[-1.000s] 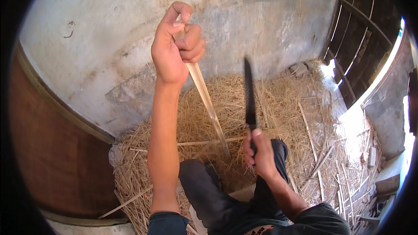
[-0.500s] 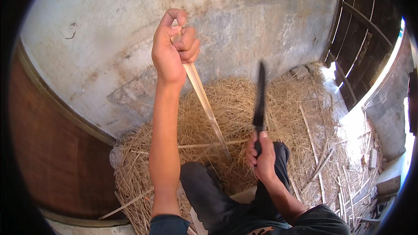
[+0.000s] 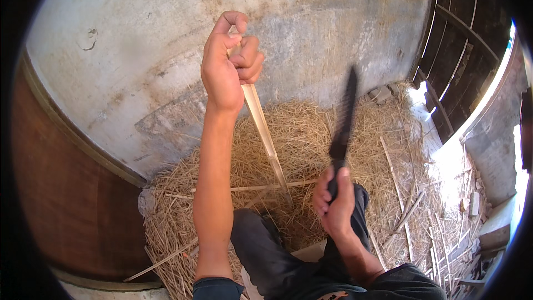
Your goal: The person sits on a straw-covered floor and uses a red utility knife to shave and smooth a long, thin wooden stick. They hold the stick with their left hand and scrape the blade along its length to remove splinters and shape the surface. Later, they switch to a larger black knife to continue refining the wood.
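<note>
My left hand (image 3: pixel 233 64) is raised in front of the wall, its fingers closed round the upper end of a long pale split bamboo strip (image 3: pixel 260 122). The strip slants down and to the right, its lower end reaching the straw between my knees. Low on the right, my right hand (image 3: pixel 336 200) grips the black handle of a knife (image 3: pixel 344 119). Its dark blade points up, tilted slightly right and a little blurred. Blade and strip are apart.
A heap of straw and shavings (image 3: pixel 300 133) covers the floor against the stained wall (image 3: pixel 322 39). Loose thin strips (image 3: pixel 397 189) lie at the right. A brown panel (image 3: pixel 78 189) stands at the left, dark wooden boards (image 3: pixel 463 39) at the upper right.
My left hand has shifted slightly right with the strip. The knife has moved a little right, and its blade leans further to the right.
</note>
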A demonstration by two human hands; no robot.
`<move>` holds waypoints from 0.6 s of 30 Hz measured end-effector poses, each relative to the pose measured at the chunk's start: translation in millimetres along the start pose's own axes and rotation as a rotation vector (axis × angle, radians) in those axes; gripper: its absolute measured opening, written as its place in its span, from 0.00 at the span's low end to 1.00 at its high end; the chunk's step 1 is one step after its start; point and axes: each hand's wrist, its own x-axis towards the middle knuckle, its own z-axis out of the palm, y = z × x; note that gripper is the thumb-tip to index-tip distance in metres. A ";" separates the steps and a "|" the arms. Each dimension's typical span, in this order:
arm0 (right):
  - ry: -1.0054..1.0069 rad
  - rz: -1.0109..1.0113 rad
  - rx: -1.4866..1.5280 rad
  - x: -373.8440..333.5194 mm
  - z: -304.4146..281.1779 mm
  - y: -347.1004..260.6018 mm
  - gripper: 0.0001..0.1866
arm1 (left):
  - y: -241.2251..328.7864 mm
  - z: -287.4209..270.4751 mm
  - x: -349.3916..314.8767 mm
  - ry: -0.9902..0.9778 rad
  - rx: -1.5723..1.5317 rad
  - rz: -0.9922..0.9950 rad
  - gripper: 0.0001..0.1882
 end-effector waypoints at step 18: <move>-0.132 -0.301 0.205 1.3 -25.0 44.7 0.25 | -3.9 15.0 3.0 0.067 0.032 -0.007 0.05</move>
